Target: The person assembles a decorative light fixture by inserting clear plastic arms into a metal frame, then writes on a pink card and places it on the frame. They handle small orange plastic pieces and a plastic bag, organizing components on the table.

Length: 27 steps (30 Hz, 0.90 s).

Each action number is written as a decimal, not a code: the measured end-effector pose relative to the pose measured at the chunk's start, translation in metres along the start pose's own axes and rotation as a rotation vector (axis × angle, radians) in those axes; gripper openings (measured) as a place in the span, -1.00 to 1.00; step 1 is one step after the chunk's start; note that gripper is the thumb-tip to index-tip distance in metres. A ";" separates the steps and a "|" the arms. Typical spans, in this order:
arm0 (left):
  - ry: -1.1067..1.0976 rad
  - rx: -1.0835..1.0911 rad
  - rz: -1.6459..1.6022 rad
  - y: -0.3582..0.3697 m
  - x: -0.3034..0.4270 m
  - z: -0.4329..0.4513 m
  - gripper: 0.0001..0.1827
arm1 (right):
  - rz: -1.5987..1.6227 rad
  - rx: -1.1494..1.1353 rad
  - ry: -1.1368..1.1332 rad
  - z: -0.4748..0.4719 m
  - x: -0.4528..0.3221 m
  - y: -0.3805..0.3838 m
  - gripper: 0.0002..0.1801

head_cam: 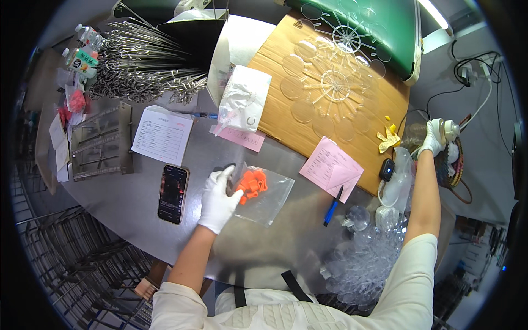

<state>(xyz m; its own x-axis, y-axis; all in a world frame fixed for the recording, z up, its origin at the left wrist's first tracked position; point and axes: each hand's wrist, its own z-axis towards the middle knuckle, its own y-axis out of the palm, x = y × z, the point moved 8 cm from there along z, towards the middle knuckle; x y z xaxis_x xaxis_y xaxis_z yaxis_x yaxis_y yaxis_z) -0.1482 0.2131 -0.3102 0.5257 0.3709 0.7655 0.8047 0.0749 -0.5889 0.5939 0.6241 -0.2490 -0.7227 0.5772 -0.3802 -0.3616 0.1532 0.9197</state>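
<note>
My left hand [218,202], in a white glove, rests by the left side of a clear zip bag [268,208] on the metal table. Its thumb and fingers are apart, the thumb tip close to the orange pieces [251,185] that lie in the bag. Stretched far out to the right, my right hand [433,138], also gloved, grips a round whitish item [446,129], possibly a tape roll or a lidded jar. My fingers hide part of it. Below that hand is a clear plastic bag [399,177].
A phone [173,194] lies left of the bag. Transparent disc frames [335,84] cover cardboard [268,62]; clear plastic parts [363,255] pile up at right. Metal hooks [140,62] stand at the back left. A pink slip [330,167] and blue pen [333,206] lie between.
</note>
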 end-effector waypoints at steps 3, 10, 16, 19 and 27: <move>0.058 0.032 0.053 0.003 0.008 0.002 -0.12 | -0.206 0.054 -0.011 -0.002 -0.006 -0.006 -0.41; 0.089 0.080 0.214 0.015 0.018 0.004 0.05 | 0.162 0.198 0.155 0.000 -0.016 -0.017 -0.36; 0.066 0.127 0.251 0.016 0.022 0.016 0.04 | -0.762 0.188 -0.058 -0.072 -0.029 0.024 0.00; 0.067 0.107 0.232 0.016 0.021 0.019 0.01 | -1.472 0.354 -0.006 -0.116 -0.034 0.045 0.23; 0.069 0.068 0.251 0.009 0.010 0.028 -0.10 | -1.406 0.253 0.149 -0.162 -0.013 0.081 0.18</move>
<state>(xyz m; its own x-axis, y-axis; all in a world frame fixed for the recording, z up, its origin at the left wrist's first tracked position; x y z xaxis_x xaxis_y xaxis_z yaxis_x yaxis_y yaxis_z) -0.1434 0.2437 -0.3153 0.7258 0.3218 0.6080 0.6277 0.0518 -0.7767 0.4784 0.4997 -0.1852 0.0802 -0.2555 -0.9635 -0.7136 0.6601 -0.2344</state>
